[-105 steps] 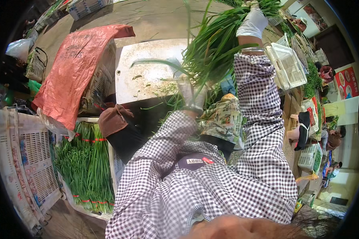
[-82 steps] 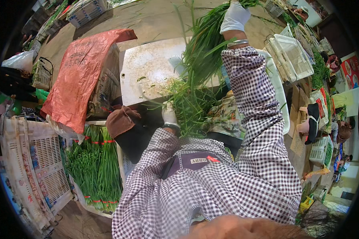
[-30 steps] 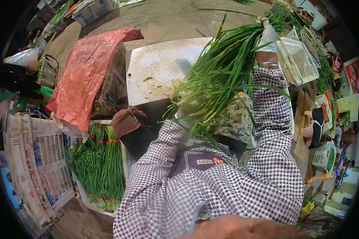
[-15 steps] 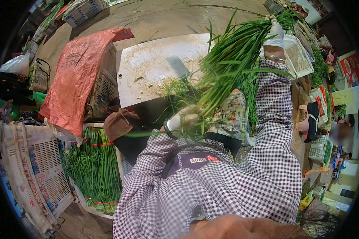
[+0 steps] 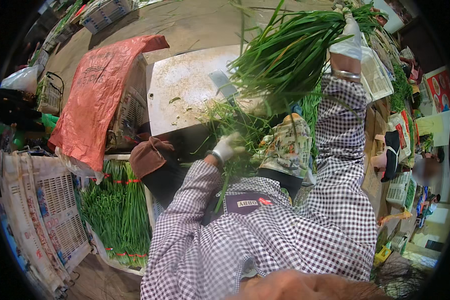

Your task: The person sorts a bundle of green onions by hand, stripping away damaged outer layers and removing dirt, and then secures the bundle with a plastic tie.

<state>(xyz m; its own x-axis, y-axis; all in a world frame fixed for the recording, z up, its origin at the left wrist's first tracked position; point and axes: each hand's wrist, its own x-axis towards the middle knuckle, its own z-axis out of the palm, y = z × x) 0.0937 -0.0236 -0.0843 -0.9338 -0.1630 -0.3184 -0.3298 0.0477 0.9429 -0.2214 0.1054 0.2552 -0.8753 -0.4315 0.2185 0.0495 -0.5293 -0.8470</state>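
Note:
My right hand (image 5: 346,42), in a white glove, is raised at the upper right and grips one end of a big bundle of long green chives (image 5: 290,55) that fans down to the left. My left hand (image 5: 229,146), also gloved in white, sits lower near my lap among loose green stalks (image 5: 235,125); it looks closed on a few of them. Beyond the hands a worn white cutting board (image 5: 185,95) holds a cleaver (image 5: 223,85) and some green scraps. Both sleeves are checked black and white.
A red sack (image 5: 97,97) drapes over a white crate left of the board. A crate of tied chive bunches (image 5: 116,210) lies at my lower left beside flattened white crates (image 5: 50,210). A brown cloth (image 5: 147,156) rests near my knee. White baskets (image 5: 375,75) and other people stand at right.
My right hand has kept the chive bundle lifted, shifting it from upper middle to upper right. My left hand moved from the bundle's lower end down to the loose stalks at my lap.

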